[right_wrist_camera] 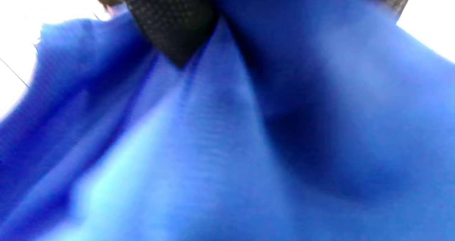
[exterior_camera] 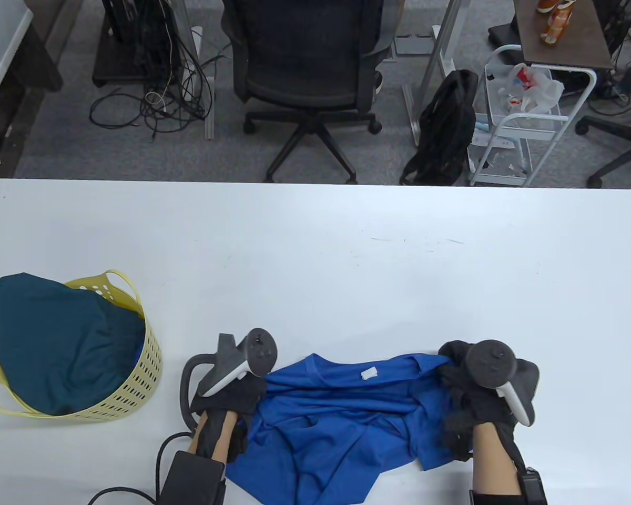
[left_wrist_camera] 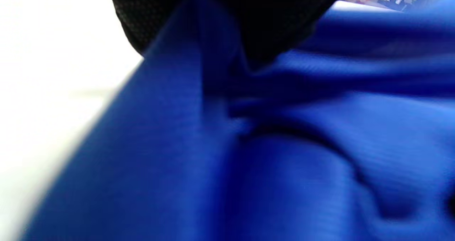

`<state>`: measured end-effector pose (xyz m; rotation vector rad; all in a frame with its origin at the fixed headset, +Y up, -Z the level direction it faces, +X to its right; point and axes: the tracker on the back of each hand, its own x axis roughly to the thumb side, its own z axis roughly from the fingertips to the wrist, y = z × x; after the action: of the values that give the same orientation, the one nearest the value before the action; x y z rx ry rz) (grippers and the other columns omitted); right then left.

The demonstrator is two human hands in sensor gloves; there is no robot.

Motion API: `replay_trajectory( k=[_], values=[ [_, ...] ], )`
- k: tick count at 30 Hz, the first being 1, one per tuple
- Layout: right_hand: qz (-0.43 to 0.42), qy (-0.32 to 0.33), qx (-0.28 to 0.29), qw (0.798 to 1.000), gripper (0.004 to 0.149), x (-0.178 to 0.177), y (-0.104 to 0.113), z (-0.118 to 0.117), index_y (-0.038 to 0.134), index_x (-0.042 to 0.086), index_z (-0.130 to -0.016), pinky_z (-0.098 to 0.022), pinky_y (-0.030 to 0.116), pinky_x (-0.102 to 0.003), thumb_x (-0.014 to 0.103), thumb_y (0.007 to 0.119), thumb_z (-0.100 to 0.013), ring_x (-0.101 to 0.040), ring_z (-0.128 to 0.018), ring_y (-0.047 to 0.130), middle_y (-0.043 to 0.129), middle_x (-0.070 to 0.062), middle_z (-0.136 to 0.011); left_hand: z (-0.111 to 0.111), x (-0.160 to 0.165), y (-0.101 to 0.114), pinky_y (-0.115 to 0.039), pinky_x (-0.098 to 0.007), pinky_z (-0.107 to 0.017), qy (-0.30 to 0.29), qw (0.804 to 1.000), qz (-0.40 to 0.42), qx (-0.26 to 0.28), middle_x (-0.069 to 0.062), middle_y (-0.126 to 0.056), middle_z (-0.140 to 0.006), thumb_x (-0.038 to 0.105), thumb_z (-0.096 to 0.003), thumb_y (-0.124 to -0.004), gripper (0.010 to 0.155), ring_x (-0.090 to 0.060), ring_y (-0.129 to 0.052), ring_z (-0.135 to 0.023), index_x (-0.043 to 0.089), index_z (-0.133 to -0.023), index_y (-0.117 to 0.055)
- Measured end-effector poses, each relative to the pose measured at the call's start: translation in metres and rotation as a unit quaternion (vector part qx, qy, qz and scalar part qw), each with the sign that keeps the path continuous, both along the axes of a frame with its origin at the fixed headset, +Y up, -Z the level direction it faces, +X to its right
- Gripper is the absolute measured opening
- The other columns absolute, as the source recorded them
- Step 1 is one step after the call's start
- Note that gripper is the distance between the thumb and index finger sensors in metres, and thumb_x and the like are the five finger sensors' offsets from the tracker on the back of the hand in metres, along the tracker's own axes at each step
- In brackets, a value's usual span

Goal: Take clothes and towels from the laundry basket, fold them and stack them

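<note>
Barely begun, I judge: the left hand (exterior_camera: 226,392) and right hand (exterior_camera: 470,394) each pinch a shoulder of the crumpled, unfolded shirt (exterior_camera: 336,415) at the table's (exterior_camera: 315,263) near edge, while the basket (exterior_camera: 136,379) holds more clothes.

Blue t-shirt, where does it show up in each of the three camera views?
Table view: blue t-shirt crumpled at bottom centre, between left hand and right hand.
Left wrist view: fills the frame's right and bottom.
Right wrist view: fills nearly everything.
Shared landmark: black glove fingers gripping the fabric.
</note>
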<state>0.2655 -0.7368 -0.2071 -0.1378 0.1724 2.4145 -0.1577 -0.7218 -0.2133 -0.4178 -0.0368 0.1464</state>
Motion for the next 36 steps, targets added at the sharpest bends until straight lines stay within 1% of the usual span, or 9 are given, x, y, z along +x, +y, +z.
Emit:
replay_trajectory(
  k=[7,16,18,20,26,30,33,34,36],
  values=[
    [-0.039,-0.017,0.004,0.999,0.053,0.011,0.002,0.001,0.061,0.015,-0.11,-0.06,0.072,-0.061,0.016,0.078,-0.06,-0.037,-0.073,0.087,0.082,-0.019,-0.092,-0.001,-0.014,0.002,-0.084,-0.044,-0.062,0.002,0.997,0.076,-0.012,-0.005,-0.087,-0.099,0.03,-0.0603,-0.081,0.048,-0.018,-0.097,-0.076,0.027,-0.107,-0.072],
    [0.05,-0.066,0.083,0.993,0.039,0.013,0.021,0.009,0.08,0.018,-0.094,-0.062,0.068,-0.067,0.023,0.084,-0.055,-0.034,-0.072,0.087,0.084,-0.014,-0.089,0.008,-0.023,0.021,-0.084,-0.046,-0.065,0.102,0.98,-0.036,0.169,-0.003,-0.088,-0.091,0.035,-0.0538,-0.085,0.048,-0.016,-0.097,-0.072,0.025,-0.1,-0.08],
    [0.005,-0.026,0.066,0.997,0.034,0.013,0.021,0.007,0.083,0.018,-0.087,-0.063,0.066,-0.069,0.013,0.085,-0.053,-0.037,-0.078,0.084,0.079,-0.016,-0.095,0.009,-0.024,0.022,-0.085,-0.045,-0.064,0.112,0.975,-0.054,0.185,-0.001,-0.089,-0.09,0.037,-0.0534,-0.085,0.047,-0.015,-0.097,-0.07,0.026,-0.099,-0.08],
    [-0.036,0.005,0.057,0.998,0.034,0.014,0.02,0.006,0.082,0.018,-0.085,-0.058,0.075,-0.057,0.005,0.083,-0.053,-0.035,-0.077,0.083,0.077,-0.017,-0.096,0.009,-0.026,0.023,-0.085,-0.045,-0.063,0.119,0.973,-0.057,0.189,-0.001,-0.089,-0.09,0.038,-0.0536,-0.084,0.047,-0.015,-0.097,-0.07,0.026,-0.099,-0.08],
    [0.03,0.073,-0.053,0.996,0.055,0.002,0.013,0.002,0.073,0.013,-0.103,-0.038,0.081,-0.038,0.009,0.09,-0.051,-0.02,-0.05,0.083,0.081,-0.005,-0.072,0.008,-0.029,0.02,-0.085,-0.045,-0.063,0.121,0.975,-0.051,0.177,-0.001,-0.089,-0.09,0.039,-0.0541,-0.084,0.048,-0.015,-0.097,-0.07,0.026,-0.1,-0.08],
    [-0.005,0.131,-0.076,0.988,0.07,-0.006,0.012,0.0,0.072,0.013,-0.105,-0.034,0.082,-0.035,0.037,0.097,-0.044,-0.016,-0.045,0.083,0.082,-0.002,-0.065,0.008,-0.028,0.02,-0.085,-0.045,-0.063,0.122,0.975,-0.058,0.175,-0.001,-0.089,-0.09,0.038,-0.0543,-0.084,0.047,-0.015,-0.098,-0.07,0.026,-0.1,-0.08],
    [-0.055,0.139,-0.068,0.986,0.085,-0.005,0.011,0.001,0.073,0.01,-0.107,-0.037,0.081,-0.039,0.061,0.08,-0.038,-0.02,-0.047,0.083,0.083,-0.006,-0.068,0.008,-0.029,0.02,-0.085,-0.045,-0.063,0.125,0.976,-0.056,0.172,-0.001,-0.089,-0.09,0.039,-0.0544,-0.084,0.047,-0.015,-0.097,-0.07,0.025,-0.1,-0.08],
    [-0.059,0.132,-0.065,0.987,0.081,-0.004,0.011,0.002,0.075,0.011,-0.105,-0.038,0.081,-0.04,0.063,0.072,-0.042,-0.021,-0.048,0.083,0.083,-0.007,-0.067,0.008,-0.03,0.02,-0.085,-0.045,-0.063,0.125,0.975,-0.056,0.172,-0.001,-0.089,-0.09,0.039,-0.0544,-0.084,0.047,-0.015,-0.098,-0.07,0.026,-0.1,-0.08],
    [-0.053,0.125,-0.06,0.989,0.057,-0.005,0.012,0.001,0.082,0.015,-0.097,-0.04,0.08,-0.043,0.051,0.08,-0.053,-0.022,-0.049,0.083,0.083,-0.008,-0.068,0.008,-0.03,0.02,-0.085,-0.045,-0.063,0.126,0.975,-0.056,0.171,-0.002,-0.089,-0.09,0.039,-0.0546,-0.084,0.047,-0.015,-0.098,-0.07,0.026,-0.1,-0.08]
  ],
)
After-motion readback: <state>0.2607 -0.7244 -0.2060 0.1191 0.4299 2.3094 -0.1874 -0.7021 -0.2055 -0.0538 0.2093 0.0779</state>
